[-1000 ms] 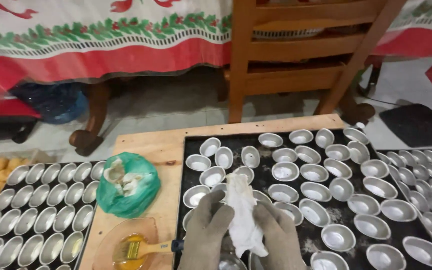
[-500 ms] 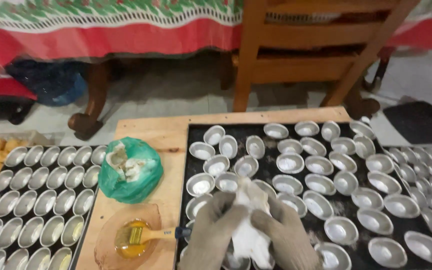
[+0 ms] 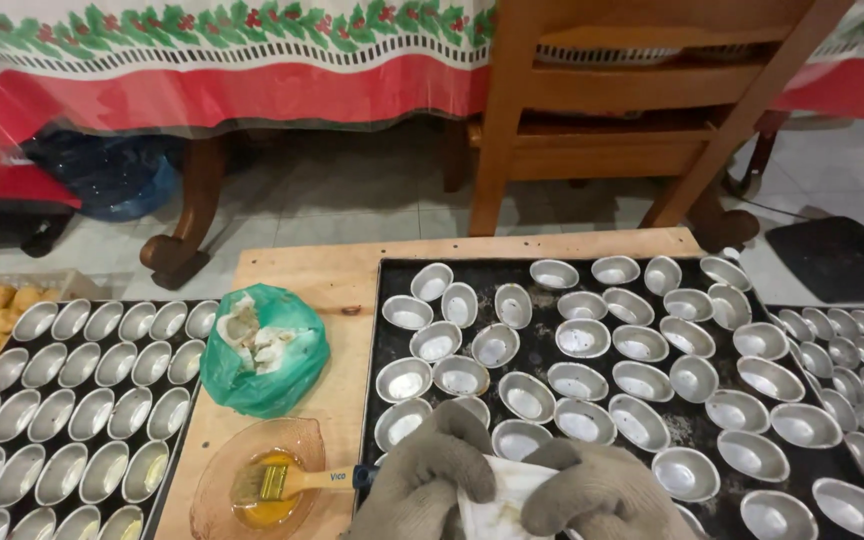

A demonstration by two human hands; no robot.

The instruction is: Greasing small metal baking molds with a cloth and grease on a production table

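I saw the baking tray (image 3: pixel 385 300) at centre right, lying on the wooden board (image 3: pixel 302 275), small moulds (image 3: pixel 582 338) scattered in it. Left of it sat the bag (image 3: pixel 264 350), with the bowl (image 3: pixel 214 478) below, a brush (image 3: pixel 292 482) resting in it. Another tray of moulds (image 3: pixel 82 400) lay at far left.

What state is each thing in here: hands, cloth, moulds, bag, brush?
Left hand: gloved, closed on the white cloth.
Right hand: gloved, also gripping the cloth.
Oval tin moulds on the black tray: empty, loosely scattered.
Moulds on the left tray: empty, in rows.
Green bag: open, holding crumpled white scraps.
Brush: bristles resting in the amber glass dish.
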